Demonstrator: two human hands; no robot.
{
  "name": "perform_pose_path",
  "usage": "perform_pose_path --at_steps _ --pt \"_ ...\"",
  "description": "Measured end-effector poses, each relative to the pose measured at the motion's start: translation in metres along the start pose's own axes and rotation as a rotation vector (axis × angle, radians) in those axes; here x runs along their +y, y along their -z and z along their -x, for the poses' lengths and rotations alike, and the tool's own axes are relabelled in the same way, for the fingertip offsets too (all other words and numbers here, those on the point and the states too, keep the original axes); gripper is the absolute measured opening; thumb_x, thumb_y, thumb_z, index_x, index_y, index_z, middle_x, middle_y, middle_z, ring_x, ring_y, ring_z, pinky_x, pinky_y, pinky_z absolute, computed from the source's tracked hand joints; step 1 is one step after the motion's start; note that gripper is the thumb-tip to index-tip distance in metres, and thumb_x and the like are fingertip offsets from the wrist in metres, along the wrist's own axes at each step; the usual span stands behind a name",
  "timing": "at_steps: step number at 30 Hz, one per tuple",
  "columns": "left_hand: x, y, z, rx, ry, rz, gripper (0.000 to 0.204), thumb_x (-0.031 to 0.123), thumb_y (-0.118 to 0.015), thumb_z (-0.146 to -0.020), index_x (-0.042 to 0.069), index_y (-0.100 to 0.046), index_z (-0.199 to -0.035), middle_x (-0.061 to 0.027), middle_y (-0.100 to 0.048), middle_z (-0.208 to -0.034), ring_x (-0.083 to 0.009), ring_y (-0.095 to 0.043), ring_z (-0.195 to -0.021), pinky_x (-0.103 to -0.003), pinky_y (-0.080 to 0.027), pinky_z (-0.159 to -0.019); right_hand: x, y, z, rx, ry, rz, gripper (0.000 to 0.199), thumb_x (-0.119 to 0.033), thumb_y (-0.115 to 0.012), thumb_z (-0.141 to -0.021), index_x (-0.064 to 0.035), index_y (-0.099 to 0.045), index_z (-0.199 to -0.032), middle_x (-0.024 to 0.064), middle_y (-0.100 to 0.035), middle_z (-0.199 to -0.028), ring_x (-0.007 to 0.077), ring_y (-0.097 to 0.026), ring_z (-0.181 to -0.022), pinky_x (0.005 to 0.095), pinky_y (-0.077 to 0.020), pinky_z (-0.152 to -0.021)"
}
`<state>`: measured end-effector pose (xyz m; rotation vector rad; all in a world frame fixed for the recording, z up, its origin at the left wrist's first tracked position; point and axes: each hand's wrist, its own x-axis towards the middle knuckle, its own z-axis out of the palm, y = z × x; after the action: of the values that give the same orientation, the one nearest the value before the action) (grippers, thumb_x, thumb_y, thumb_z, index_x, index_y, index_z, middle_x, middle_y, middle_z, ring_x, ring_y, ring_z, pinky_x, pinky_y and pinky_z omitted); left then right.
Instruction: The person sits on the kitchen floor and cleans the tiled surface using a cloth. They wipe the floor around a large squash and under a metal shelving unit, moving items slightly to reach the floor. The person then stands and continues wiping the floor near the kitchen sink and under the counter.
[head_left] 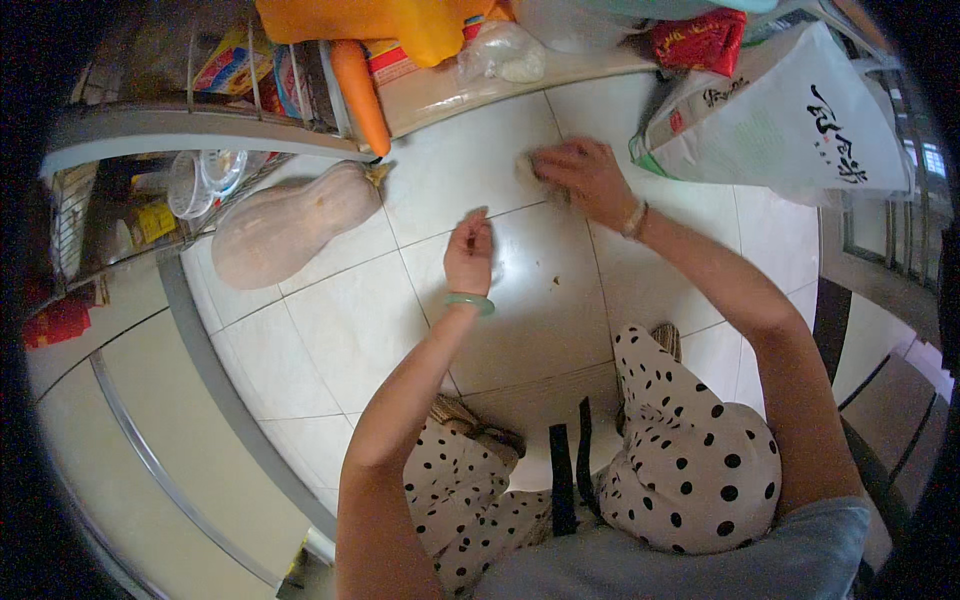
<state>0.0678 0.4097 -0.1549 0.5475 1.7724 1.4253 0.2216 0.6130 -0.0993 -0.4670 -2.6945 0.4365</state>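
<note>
Over the white tiled floor [340, 370], my right hand [590, 180] reaches forward, smeared by motion. Its fingers close over a small greyish-tan wad [527, 170] against the tiles; it may be a cloth, but the blur hides its kind. My left hand [470, 250] is nearer to me, with a green bangle [470, 302] at the wrist. Those fingers are curled together, and whatever they may hold is hidden. A few brown crumbs [555, 282] lie on the tiles between my hands and my feet.
A large pale squash [290, 225] lies on the floor at left, beside a metal rack [210, 128]. An orange carrot-shaped thing [358, 95] hangs down near it. A white plastic bag [780, 115] stands at far right; a red packet [700, 42] is beside it. Cream drawers [190, 440] line the left.
</note>
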Motion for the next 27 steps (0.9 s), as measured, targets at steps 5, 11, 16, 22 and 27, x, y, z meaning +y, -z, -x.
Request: perform_pose_path --at_steps 5,11,16,22,27 --pt "0.017 0.005 -0.002 -0.012 0.196 -0.015 0.027 0.008 -0.051 -0.094 0.002 -0.056 -0.12 -0.0027 -0.061 -0.097 -0.0074 -0.051 -0.077 -0.02 -0.044 -0.069 -0.003 -0.054 -0.017 -0.08 -0.01 0.005 0.038 -0.011 -0.055 -0.077 -0.0209 -0.062 -0.112 -0.0042 -0.055 -0.125 0.025 -0.049 -0.105 0.0429 -0.0367 -0.094" --pt "0.031 0.013 0.005 -0.007 0.202 -0.025 0.028 0.008 -0.051 -0.094 0.003 -0.056 -0.121 0.0034 -0.051 -0.08 -0.0047 -0.045 -0.066 -0.019 -0.04 -0.058 -0.062 -0.044 0.041 -0.321 0.248 -0.38 0.03 -0.007 -0.056 -0.071 -0.0207 -0.067 -0.095 -0.0072 -0.06 -0.114 0.0232 -0.05 -0.101 0.04 -0.0395 -0.09" --pt "0.037 0.018 0.011 -0.062 0.123 -0.051 0.029 0.008 -0.05 -0.094 0.004 -0.055 -0.122 0.0036 -0.052 -0.081 -0.0052 -0.046 -0.066 -0.019 -0.041 -0.058 -0.056 -0.028 0.026 -0.277 0.209 -0.528 0.031 0.0 -0.054 -0.067 -0.0197 -0.068 -0.086 -0.0067 -0.064 -0.105 0.0248 -0.053 -0.095 0.0376 -0.0445 -0.083" --pt "0.061 0.028 -0.01 0.109 0.06 0.016 0.025 0.01 -0.045 -0.097 0.003 -0.057 -0.118 -0.002 -0.059 -0.092 -0.0077 -0.05 -0.076 -0.021 -0.046 -0.07 -0.1 -0.045 -0.02 -0.289 0.286 -0.266 0.048 0.0 -0.053 -0.072 -0.0212 -0.06 -0.114 -0.0018 -0.055 -0.123 0.0234 -0.051 -0.106 0.0359 -0.0431 -0.087" --pt "0.029 0.052 -0.001 0.135 0.055 0.017 0.024 0.008 -0.047 -0.096 0.001 -0.057 -0.117 -0.0029 -0.06 -0.095 -0.008 -0.052 -0.08 -0.022 -0.046 -0.074 -0.09 -0.044 0.022 -0.538 0.314 -0.422 0.044 0.006 -0.052 -0.072 -0.0229 -0.063 -0.104 -0.0071 -0.054 -0.125 0.0171 -0.046 -0.115 0.0376 -0.0333 -0.093"
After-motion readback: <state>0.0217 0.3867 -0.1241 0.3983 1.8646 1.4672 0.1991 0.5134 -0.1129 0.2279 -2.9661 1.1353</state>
